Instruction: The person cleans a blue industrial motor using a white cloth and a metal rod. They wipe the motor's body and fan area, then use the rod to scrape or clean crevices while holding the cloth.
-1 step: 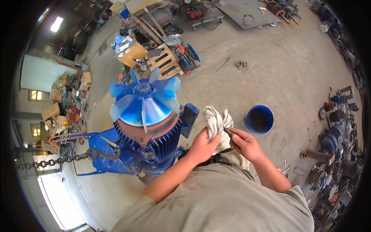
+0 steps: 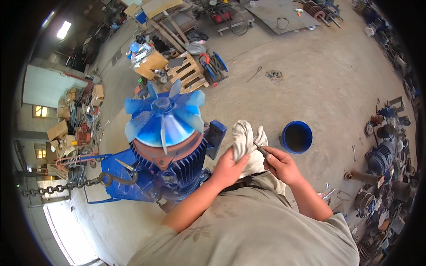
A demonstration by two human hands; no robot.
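Observation:
My left hand (image 2: 229, 168) is closed round a bunched whitish cloth (image 2: 242, 135), whose folds stand up above the fingers and hang toward my lap. Close beside it, my right hand (image 2: 282, 166) grips a slim dark tool (image 2: 262, 151) with a thin shaft pointing up and left at the cloth. The kind of tool is too small to make out, and my fingers cover part of its handle. To the left of my hands stands a blue finned electric motor (image 2: 179, 155), upright, with a blue bladed fan (image 2: 163, 119) on top.
A hook (image 2: 120, 178) on a chain (image 2: 62, 186) reaches the motor from the left. A blue bucket (image 2: 296, 137) stands on the floor right of my hands. Motor parts (image 2: 379, 159) crowd the right side. A wooden pallet (image 2: 188, 74) and a cable reel (image 2: 215, 67) lie farther off.
More of the tool's thin shaft shows beside the cloth now. The view has shifted slightly; both hands keep their grip.

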